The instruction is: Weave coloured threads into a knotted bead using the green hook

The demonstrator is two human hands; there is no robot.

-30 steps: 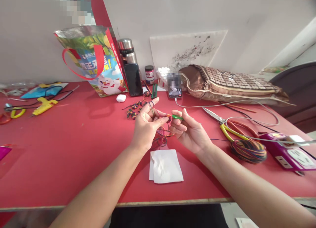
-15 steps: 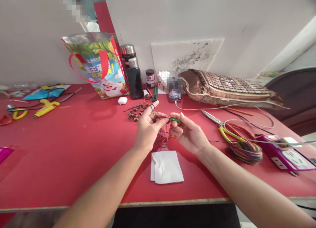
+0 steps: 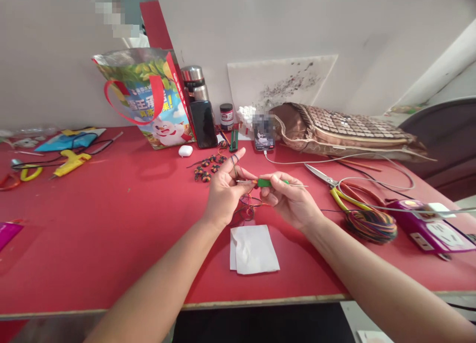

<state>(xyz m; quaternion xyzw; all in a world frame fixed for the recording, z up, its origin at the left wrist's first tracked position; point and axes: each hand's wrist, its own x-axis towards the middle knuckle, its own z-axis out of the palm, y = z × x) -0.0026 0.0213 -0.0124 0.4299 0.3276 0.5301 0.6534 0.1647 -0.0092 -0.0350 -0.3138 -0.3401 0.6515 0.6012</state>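
Observation:
Between thumb and fingers, my right hand point(image 3: 292, 197) grips a crochet hook with a green handle point(image 3: 265, 183); a thin metal shaft sticks out to the right. My left hand point(image 3: 225, 192) pinches a small piece of multicoloured yarn work point(image 3: 253, 182) at the hook's left end, mostly hidden by the fingers. A dark strand loops round its raised index finger. Loose red and dark yarn point(image 3: 248, 211) hangs under both hands. Behind the left hand lie several small round pieces of orange and black yarn work point(image 3: 203, 174).
A folded white tissue point(image 3: 256, 249) lies in front. Scissors point(image 3: 323, 177), a yarn ball point(image 3: 372, 226) and a purple power strip point(image 3: 427, 226) are at right. Further back stand a shopping bag point(image 3: 159, 105), a black phone point(image 3: 203, 125) and a charging phone point(image 3: 265, 137). A yellow glue gun point(image 3: 70, 162) lies left.
The right hand has shifted slightly right and turned. More of the green handle and the metal shaft now show. The left hand still pinches the yarn work.

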